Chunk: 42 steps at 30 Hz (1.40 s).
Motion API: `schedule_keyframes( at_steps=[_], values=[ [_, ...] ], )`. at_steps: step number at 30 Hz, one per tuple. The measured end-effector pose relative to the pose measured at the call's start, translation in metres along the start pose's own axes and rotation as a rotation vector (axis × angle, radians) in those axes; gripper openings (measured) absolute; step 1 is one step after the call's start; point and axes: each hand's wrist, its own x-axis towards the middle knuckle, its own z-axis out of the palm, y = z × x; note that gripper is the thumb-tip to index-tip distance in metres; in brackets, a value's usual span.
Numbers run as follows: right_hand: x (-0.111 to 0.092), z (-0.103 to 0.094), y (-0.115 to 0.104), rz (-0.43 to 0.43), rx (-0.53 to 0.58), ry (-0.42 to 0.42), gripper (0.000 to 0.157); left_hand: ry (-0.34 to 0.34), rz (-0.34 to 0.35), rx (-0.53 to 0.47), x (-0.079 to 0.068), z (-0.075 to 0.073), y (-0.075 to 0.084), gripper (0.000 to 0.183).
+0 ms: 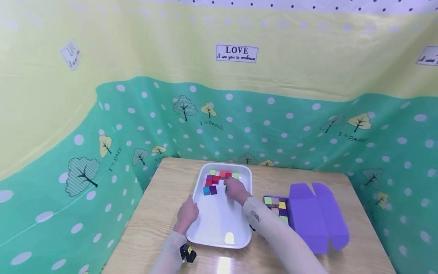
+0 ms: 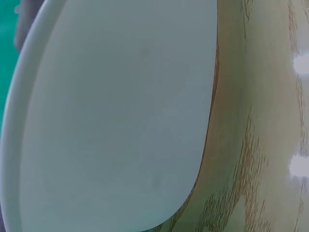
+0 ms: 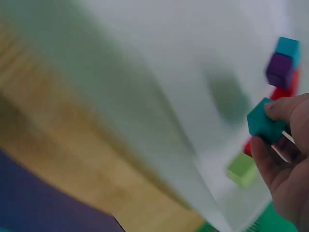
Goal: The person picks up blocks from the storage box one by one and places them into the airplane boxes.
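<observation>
A white tray (image 1: pixel 219 232) lies on the table, with several coloured cubes toward its far end. Over the tray, my right hand (image 1: pixel 235 189) pinches a teal cube (image 3: pixel 265 122) between thumb and fingertips, as the right wrist view shows. Close to it lie a dark purple cube (image 3: pixel 279 70), a blue cube (image 3: pixel 288 47), a light green cube (image 3: pixel 241 169) and some red cubes, partly hidden by the hand. My left hand (image 1: pixel 187 214) grips the tray's left rim; in the left wrist view only a sliver of it shows behind the rim (image 2: pixel 12 145).
To the right of the tray stands an open purple box (image 1: pixel 308 217) holding several cubes, its flaps spread rightward. My right forearm passes partly in front of it. A wooden table (image 1: pixel 150 213) carries everything, and a green and yellow patterned curtain (image 1: pixel 236 133) hangs around it.
</observation>
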Motion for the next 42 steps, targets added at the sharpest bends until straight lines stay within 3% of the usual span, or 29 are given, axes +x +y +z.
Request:
schedule_keyframes(
  at_steps=[6,10,14,20,27,32,42],
  values=[
    [-0.039,-0.066,0.010,-0.114,-0.017,0.034,0.029,-0.017,0.008,0.000,-0.001,-0.004,0.002,0.033],
    [-0.065,-0.096,0.037,-0.100,0.001,0.029,0.028,-0.025,0.002,0.006,0.000,-0.003,0.001,0.035],
    [-0.088,-0.112,0.068,-0.059,-0.006,0.007,0.030,-0.026,-0.007,0.009,0.000,-0.001,0.003,0.036],
    [-0.118,-0.119,0.103,-0.024,-0.070,0.004,0.033,-0.052,0.000,-0.032,0.001,-0.004,0.004,0.038],
    [-0.143,-0.121,0.125,-0.017,-0.053,0.002,0.025,-0.060,0.002,-0.033,0.003,-0.003,-0.001,0.039],
    [-0.147,-0.117,0.137,-0.012,-0.059,0.005,0.023,-0.060,0.016,-0.048,0.000,-0.004,0.003,0.038],
    [-0.145,-0.105,0.152,0.077,-0.076,-0.039,0.023,-0.097,-0.006,-0.073,0.002,-0.003,0.002,0.040]
  ],
)
